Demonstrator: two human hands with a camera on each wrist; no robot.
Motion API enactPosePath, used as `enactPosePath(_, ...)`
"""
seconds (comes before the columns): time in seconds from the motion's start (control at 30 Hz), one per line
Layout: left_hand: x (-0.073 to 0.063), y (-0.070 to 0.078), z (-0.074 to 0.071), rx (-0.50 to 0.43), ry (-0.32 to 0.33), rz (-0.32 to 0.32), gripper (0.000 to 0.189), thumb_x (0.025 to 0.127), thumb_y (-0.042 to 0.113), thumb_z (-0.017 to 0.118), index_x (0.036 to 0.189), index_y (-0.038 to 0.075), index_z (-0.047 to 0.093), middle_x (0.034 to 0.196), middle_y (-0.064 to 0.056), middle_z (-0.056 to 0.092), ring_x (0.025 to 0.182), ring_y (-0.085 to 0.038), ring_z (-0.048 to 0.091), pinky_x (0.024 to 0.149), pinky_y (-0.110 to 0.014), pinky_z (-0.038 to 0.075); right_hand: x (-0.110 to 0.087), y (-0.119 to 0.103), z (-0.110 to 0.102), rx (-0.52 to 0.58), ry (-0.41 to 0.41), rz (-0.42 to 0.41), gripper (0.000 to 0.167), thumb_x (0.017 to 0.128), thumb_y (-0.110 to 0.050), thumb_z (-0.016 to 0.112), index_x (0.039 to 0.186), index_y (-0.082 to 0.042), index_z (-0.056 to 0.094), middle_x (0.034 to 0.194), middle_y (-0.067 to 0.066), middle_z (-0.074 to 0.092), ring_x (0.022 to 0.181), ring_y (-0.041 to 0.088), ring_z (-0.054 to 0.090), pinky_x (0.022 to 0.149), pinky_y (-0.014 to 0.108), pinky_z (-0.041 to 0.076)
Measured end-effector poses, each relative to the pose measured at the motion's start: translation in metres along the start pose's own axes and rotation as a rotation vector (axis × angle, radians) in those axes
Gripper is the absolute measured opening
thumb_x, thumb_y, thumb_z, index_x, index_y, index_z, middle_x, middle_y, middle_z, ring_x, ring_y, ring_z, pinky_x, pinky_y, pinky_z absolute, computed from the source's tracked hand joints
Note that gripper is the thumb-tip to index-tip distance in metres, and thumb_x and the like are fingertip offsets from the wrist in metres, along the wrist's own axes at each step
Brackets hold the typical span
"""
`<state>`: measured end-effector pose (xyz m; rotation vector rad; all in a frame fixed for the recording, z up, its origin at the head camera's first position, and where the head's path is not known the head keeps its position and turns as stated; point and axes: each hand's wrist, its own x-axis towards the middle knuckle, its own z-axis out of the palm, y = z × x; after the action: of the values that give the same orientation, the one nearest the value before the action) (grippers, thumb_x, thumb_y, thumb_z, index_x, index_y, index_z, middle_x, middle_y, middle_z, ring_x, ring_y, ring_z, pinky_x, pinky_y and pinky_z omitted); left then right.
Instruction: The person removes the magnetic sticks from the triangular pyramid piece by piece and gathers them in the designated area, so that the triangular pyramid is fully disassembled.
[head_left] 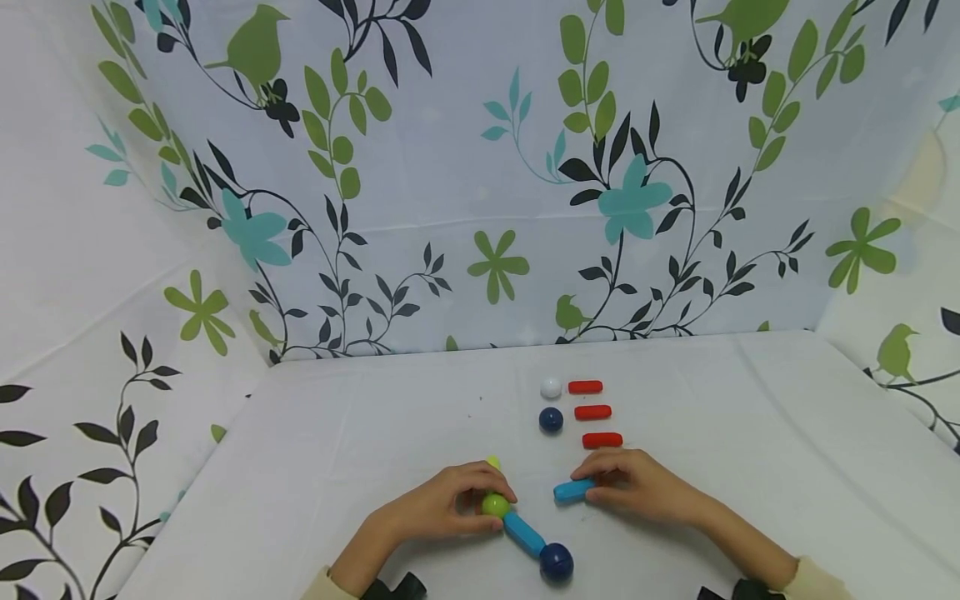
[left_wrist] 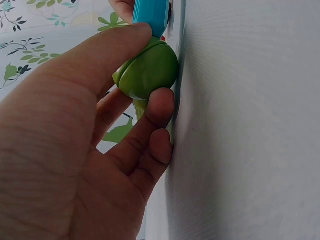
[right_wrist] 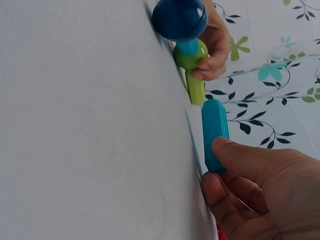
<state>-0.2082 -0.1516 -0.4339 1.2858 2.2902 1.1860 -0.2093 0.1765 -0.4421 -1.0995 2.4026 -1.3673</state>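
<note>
My hands are bare: no gloves, no rings, nails short and plain. My left hand [head_left: 450,504] and my right hand [head_left: 637,485] both come out of pale cream sleeves [head_left: 813,579], which show only as narrow cuffs at the bottom edge of the head view. Just below each cuff sits a black wrist mount [head_left: 397,588], a dark blocky shape strapped on at the wrist. In the wrist views I see only fingers, palm creases and knuckles.
</note>
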Motion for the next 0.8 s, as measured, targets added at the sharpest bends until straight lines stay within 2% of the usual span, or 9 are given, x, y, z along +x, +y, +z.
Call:
enactPosePath(0.13, 0.000, 0.000, 0.000, -0.002, -0.001, 0.002, 0.027, 0.092, 0.026, 0.069, 0.117, 0.017, 0.067, 0.114, 0.007, 0.062, 0.088, -0.002, 0.047, 0.072, -0.019, 0.045, -0.006, 0.001, -0.006, -0.015, 0.013, 0.036, 0.028, 0.092, -0.019, 0.068, 0.117, -0.007, 0.069, 0.111, 0.003, 0.067, 0.100, 0.006, 0.060, 0.086, 0.018, 0.050)
enactPosePath(0.4, 0.000, -0.001, 0.000, -0.007, 0.001, 0.024, 0.026, 0.092, 0.023, 0.069, 0.117, 0.015, 0.067, 0.113, 0.005, 0.062, 0.086, -0.002, 0.048, 0.071, -0.019, 0.046, -0.013, 0.008, -0.016, -0.026, 0.038, 0.019, 0.028, 0.092, -0.018, 0.068, 0.117, -0.004, 0.068, 0.110, 0.006, 0.066, 0.098, 0.006, 0.061, 0.085, 0.019, 0.051)
enactPosePath(0.63, 0.001, -0.001, 0.001, -0.010, 0.003, 0.021, 0.026, 0.092, 0.024, 0.069, 0.116, 0.015, 0.067, 0.113, 0.005, 0.062, 0.088, -0.002, 0.048, 0.073, -0.019, 0.046, -0.019, 0.014, -0.022, -0.090, 0.106, 0.011, 0.025, 0.091, -0.017, 0.069, 0.113, -0.005, 0.069, 0.106, 0.003, 0.067, 0.092, 0.007, 0.060, 0.081, 0.020, 0.052)
enactPosePath(0.8, 0.000, 0.000, 0.000, -0.005, 0.014, 0.014, 0.026, 0.092, 0.027, 0.069, 0.116, 0.018, 0.067, 0.112, 0.006, 0.062, 0.088, -0.003, 0.049, 0.074, -0.020, 0.046, -0.020, 0.014, -0.027, -0.132, 0.140, -0.017, 0.025, 0.090, -0.014, 0.070, 0.112, -0.004, 0.069, 0.105, 0.007, 0.067, 0.091, 0.008, 0.060, 0.078, 0.021, 0.053)
